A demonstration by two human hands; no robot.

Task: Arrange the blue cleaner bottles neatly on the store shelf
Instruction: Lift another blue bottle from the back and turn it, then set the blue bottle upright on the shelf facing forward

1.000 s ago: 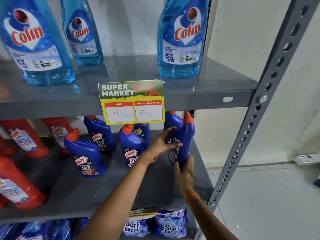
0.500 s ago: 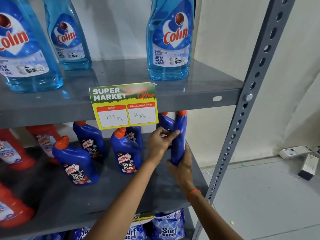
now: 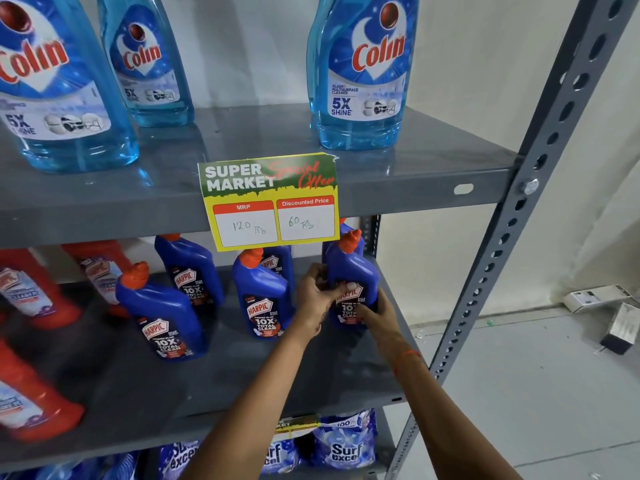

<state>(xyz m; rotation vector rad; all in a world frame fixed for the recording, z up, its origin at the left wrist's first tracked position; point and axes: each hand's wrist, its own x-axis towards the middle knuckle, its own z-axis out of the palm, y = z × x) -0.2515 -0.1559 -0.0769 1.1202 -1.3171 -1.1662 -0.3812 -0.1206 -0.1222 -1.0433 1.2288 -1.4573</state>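
Note:
Several dark blue Harpic cleaner bottles with orange caps stand on the grey middle shelf point(image 3: 221, 386). At the shelf's right end, both my hands grip one upright blue bottle point(image 3: 353, 268), label facing me. My left hand point(image 3: 317, 296) holds its left side, thumb across the label. My right hand point(image 3: 375, 318) cups its lower right side. Another blue bottle sits just behind it, mostly hidden. Further left stand a second blue bottle point(image 3: 263, 296), a third point(image 3: 190, 268) and a fourth, nearer one point(image 3: 162, 313).
Orange-red cleaner bottles point(image 3: 31, 299) fill the shelf's left part. Pale blue Colin bottles point(image 3: 363, 71) stand on the upper shelf, a price tag point(image 3: 270, 202) hanging from its edge. Surf Excel packs point(image 3: 343, 445) lie below. The perforated upright point(image 3: 491, 265) is right; boxes point(image 3: 595, 296) on the floor.
The held bottle has turned from side-on to label facing me and now stands on the shelf. My right hand shifted from under it to its lower right side.

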